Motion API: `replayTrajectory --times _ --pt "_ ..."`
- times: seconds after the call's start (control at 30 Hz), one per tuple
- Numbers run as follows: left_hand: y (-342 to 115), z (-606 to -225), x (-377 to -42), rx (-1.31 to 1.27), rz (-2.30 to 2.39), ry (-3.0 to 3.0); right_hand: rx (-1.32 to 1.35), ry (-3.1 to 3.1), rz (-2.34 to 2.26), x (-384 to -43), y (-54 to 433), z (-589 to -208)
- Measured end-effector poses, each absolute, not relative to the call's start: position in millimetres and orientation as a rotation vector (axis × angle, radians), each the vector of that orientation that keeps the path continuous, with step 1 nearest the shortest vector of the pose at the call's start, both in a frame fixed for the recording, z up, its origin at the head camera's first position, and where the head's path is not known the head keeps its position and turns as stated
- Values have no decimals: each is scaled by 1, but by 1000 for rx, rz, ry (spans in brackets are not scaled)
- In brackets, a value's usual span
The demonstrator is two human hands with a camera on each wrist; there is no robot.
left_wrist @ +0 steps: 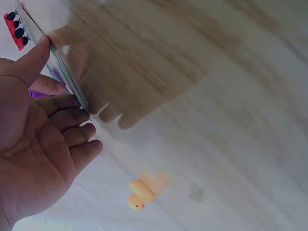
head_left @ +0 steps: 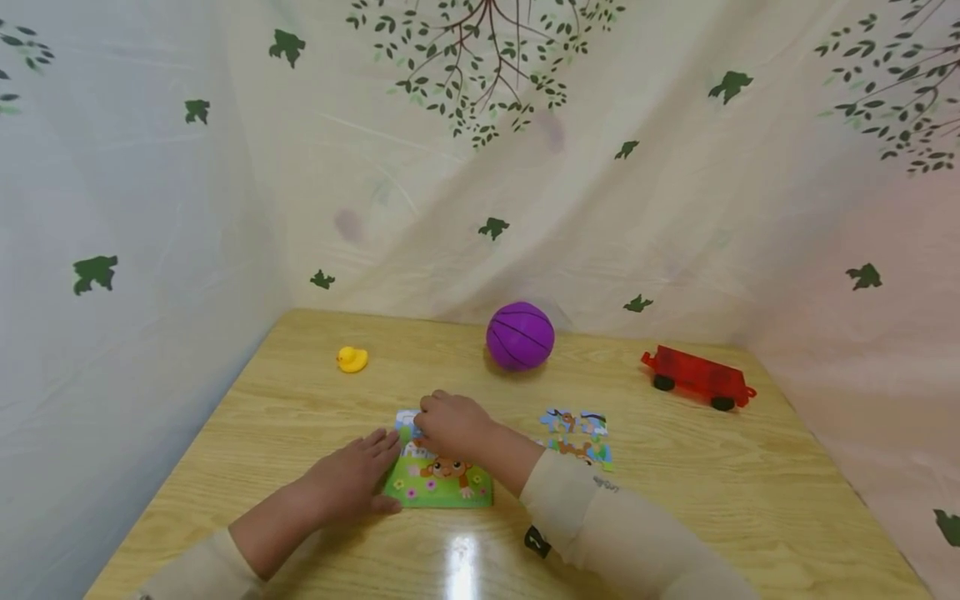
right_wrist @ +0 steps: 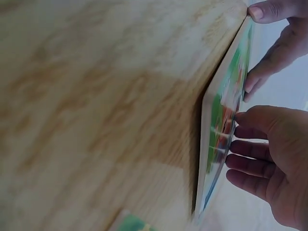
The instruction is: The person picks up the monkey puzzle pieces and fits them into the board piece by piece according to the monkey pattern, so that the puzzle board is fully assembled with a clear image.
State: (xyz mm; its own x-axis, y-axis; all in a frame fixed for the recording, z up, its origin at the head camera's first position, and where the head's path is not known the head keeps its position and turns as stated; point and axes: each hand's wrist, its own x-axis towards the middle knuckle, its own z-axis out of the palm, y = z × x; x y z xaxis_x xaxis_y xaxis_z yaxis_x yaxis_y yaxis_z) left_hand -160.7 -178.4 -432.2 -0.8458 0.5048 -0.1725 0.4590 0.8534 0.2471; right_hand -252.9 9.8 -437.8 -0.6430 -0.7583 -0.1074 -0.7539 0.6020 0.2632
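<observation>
I see the monkey jigsaw board (head_left: 442, 500) flat on the table (head_left: 285, 433), its left edge against the left hand (head_left: 348, 477), whose fingers lie straight, thumb spread at the near corner. The right hand (head_left: 456, 429) bends over it, fingertips touching the picture; I can't tell whether they pinch a piece. I judge the board light and stiff, its glossy face slippery, best held by opposite edges. The jigsaw pieces (head_left: 597, 453) beyond the right forearm look thin, better pinched by their rims.
</observation>
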Motion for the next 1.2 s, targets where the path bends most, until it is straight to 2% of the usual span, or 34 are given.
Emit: replayTrajectory --times 0.33,0.5,0.73,0.93,1.2 --pt "-177 -433 -163 811 239 2825 1320 -2804 -373 -253 11 -437" --pt "-176 -431 -167 826 203 2803 1336 -2856 -176 -257 25 -435" --pt "-173 -429 -173 820 186 2782 1260 -2859 22 -270 69 -415" --pt "-172 -426 -176 775 251 2739 1092 -2898 96 -280 122 -404" --pt "-171 -427 -181 759 312 2708 971 -3072 107 -285 186 -403"
